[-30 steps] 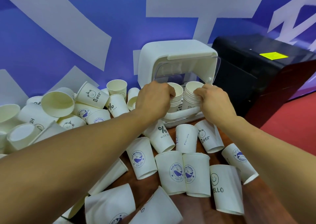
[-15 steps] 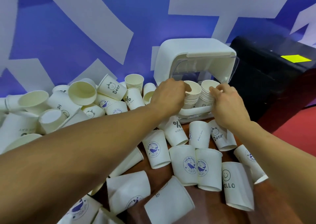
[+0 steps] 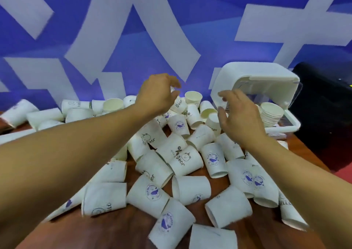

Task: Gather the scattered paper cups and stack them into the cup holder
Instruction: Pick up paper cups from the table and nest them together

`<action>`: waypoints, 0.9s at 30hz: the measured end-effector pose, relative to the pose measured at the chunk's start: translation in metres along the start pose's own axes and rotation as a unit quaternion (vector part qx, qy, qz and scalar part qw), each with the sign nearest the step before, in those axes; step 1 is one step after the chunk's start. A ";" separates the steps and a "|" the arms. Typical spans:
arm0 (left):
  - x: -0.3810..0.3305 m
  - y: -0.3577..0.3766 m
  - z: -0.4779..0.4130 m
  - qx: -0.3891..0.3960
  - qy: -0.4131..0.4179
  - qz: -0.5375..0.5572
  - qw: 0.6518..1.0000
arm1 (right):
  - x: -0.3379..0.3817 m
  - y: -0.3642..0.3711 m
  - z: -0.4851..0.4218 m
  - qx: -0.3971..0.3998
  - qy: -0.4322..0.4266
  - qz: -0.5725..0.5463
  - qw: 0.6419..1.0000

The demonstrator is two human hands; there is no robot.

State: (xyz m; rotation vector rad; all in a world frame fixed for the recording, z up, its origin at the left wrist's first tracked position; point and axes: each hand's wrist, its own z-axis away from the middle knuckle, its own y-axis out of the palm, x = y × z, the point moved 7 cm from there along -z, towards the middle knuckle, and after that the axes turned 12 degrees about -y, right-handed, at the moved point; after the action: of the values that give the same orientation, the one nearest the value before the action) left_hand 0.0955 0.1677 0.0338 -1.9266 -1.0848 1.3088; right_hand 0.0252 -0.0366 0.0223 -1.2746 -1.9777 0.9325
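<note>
Several white printed paper cups (image 3: 185,158) lie scattered and tipped over on the brown table. The white cup holder (image 3: 253,77) stands at the right with its lid raised, and a stack of cups (image 3: 271,113) sits inside it. My left hand (image 3: 158,94) hovers above the far cups, fingers loosely curved, holding nothing. In front of the holder's left side, above the cups, my right hand (image 3: 238,115) is spread with fingers relaxed and empty. Neither hand touches a cup.
A black machine (image 3: 323,104) stands right of the holder. A blue wall with white shapes (image 3: 133,39) rises behind the table. More cups (image 3: 45,115) pile at the far left. Bare wood (image 3: 114,229) shows at the near edge.
Both hands have left the stacks in the holder and drawn back to the left above the scattered cups. The camera has swung left, so the holder now sits at the right.
</note>
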 end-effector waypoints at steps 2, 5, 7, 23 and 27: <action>0.027 -0.017 -0.002 -0.003 -0.034 -0.010 0.999 | 0.027 0.009 -0.007 0.024 -0.043 -0.021 0.999; 0.057 -0.026 -0.001 0.009 -0.049 -0.057 0.997 | 0.062 0.026 -0.015 0.072 -0.087 -0.042 0.993; 0.071 -0.022 0.000 0.016 -0.031 -0.102 0.994 | 0.082 0.040 -0.018 0.104 -0.109 -0.053 0.987; 0.086 0.038 -0.007 0.007 0.268 -0.392 0.880 | 0.131 0.127 -0.021 0.206 -0.183 -0.026 0.961; 0.085 0.049 -0.013 -0.014 0.295 -0.423 0.857 | 0.128 0.128 -0.022 0.195 -0.180 -0.033 0.964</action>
State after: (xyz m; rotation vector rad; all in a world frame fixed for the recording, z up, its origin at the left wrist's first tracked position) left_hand 0.1391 0.2155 -0.0417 -1.3984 -1.3560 0.1922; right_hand 0.0608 0.1247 -0.0550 -0.8571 -1.9491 1.5177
